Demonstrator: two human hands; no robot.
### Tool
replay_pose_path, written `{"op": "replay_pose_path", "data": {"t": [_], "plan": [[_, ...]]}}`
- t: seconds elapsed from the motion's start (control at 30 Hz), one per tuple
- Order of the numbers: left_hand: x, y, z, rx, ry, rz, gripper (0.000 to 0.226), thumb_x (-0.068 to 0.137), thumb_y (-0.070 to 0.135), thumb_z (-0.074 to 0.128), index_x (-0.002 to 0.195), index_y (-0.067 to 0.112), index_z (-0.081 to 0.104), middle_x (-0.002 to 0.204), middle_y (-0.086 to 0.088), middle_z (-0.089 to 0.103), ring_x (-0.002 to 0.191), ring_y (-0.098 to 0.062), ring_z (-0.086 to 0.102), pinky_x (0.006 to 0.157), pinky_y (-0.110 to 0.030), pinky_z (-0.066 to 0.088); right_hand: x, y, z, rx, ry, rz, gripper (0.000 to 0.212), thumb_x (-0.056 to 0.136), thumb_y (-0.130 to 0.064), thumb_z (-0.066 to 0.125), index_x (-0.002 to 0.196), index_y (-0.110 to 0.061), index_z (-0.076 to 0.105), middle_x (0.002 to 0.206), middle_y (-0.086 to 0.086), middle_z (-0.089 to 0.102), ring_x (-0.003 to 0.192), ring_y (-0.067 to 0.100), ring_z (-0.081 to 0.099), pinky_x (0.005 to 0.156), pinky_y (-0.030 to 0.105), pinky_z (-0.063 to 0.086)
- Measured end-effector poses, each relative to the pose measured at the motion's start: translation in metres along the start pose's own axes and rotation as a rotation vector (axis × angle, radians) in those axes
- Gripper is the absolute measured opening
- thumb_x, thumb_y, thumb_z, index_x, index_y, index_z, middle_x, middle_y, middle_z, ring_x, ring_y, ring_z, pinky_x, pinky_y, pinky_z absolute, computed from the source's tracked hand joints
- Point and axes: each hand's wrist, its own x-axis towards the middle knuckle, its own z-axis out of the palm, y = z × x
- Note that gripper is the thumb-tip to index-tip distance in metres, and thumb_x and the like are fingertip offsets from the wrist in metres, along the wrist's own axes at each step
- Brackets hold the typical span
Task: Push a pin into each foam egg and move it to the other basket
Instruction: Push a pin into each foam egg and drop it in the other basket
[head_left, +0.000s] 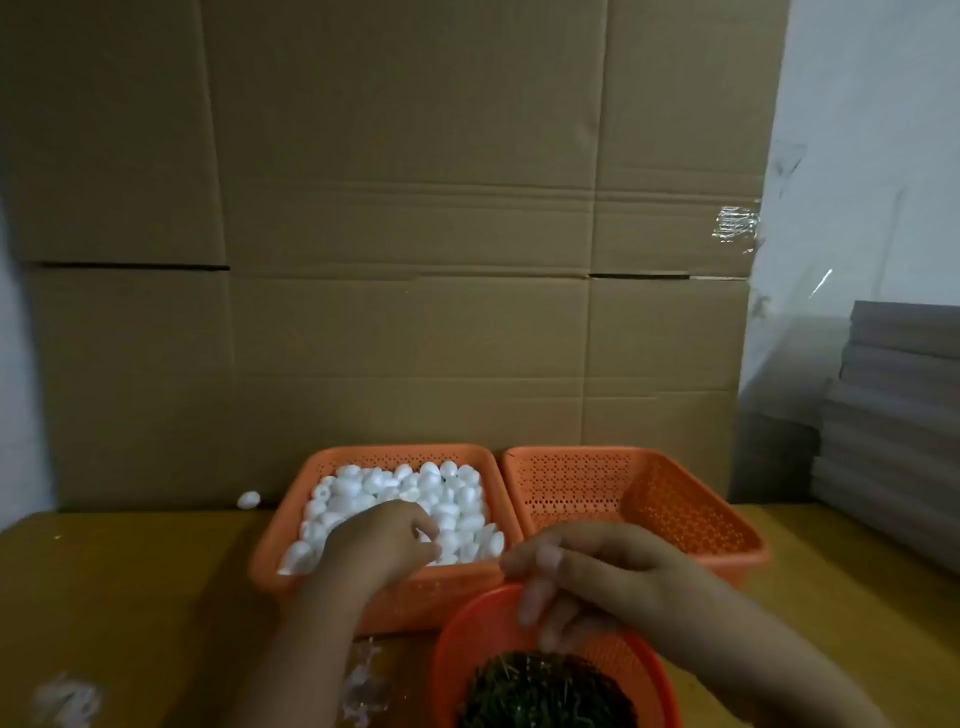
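The left orange basket (291, 566) is full of white foam eggs (415, 488). My left hand (379, 551) reaches into its near side, fingers curled round a foam egg (434, 552) in the pile. To its right the second orange basket (691, 514) holds nothing. A round orange bowl (467, 634) at the bottom centre holds a dark heap of pins (545, 691). My right hand (587, 582) hovers over the bowl's far rim, blurred, with its fingers pointing down towards the pins and nothing visibly in them.
One stray foam egg (248, 500) lies on the wooden table (130, 597) left of the baskets. Clear plastic scraps (67, 699) lie at the front left. A cardboard wall (405, 234) stands right behind the baskets. Stacked grey boards (893, 415) are at the right.
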Motion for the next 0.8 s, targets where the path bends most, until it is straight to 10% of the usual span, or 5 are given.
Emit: {"op": "replay_pose_path", "data": {"t": [0.2,0.3,0.47,0.6,0.8], "plan": [[0.01,-0.005,0.008,0.079,0.133,-0.011,0.016,0.084,0.025,0.055,0.074,0.022,0.068,0.096,0.014,0.06,0.094,-0.008,0.053,0.062,-0.019,0.031,-0.002,-0.033,-0.005,-0.027,0.09,-0.268,0.027,0.084,-0.033,0.058,0.095,-0.015,0.073,0.082,0.008,0.073,0.07,0.018,0.068,0.069,0.026,0.056],[0.007,-0.002,0.002,0.146,0.282,0.013,0.014,0.09,0.032,0.053,0.085,0.033,0.066,0.13,0.021,0.054,0.121,-0.01,0.05,0.09,-0.024,0.041,-0.011,-0.044,-0.007,-0.041,0.165,-0.425,0.02,0.083,-0.034,0.06,0.089,-0.021,0.074,0.076,0.009,0.072,0.064,0.016,0.068,0.064,0.021,0.056],[-0.021,0.025,-0.05,-0.691,0.451,0.125,0.015,0.088,0.018,0.069,0.086,0.032,0.071,0.085,0.012,0.075,0.084,-0.004,0.069,0.077,-0.025,0.053,-0.026,-0.042,-0.032,-0.089,0.38,-0.556,0.031,0.074,-0.048,0.065,0.089,-0.023,0.075,0.074,0.012,0.071,0.06,0.021,0.068,0.059,0.021,0.055],[-0.067,0.064,-0.085,-1.335,0.393,0.46,0.025,0.075,0.015,0.069,0.096,0.023,0.077,0.099,0.0,0.076,0.092,-0.01,0.072,0.069,-0.015,0.055,-0.02,-0.039,-0.036,-0.004,0.532,-0.57,0.03,0.067,-0.042,0.062,0.086,-0.022,0.075,0.073,0.013,0.07,0.059,0.022,0.067,0.055,0.022,0.054],[-0.091,0.082,-0.095,-1.325,0.595,0.623,0.028,0.077,0.022,0.061,0.101,0.024,0.075,0.107,0.004,0.075,0.102,-0.01,0.069,0.073,-0.018,0.055,-0.017,-0.041,-0.021,-0.019,0.485,-0.569,0.022,0.073,-0.035,0.059,0.084,-0.026,0.076,0.075,0.008,0.071,0.059,0.018,0.066,0.057,0.023,0.056]]}}
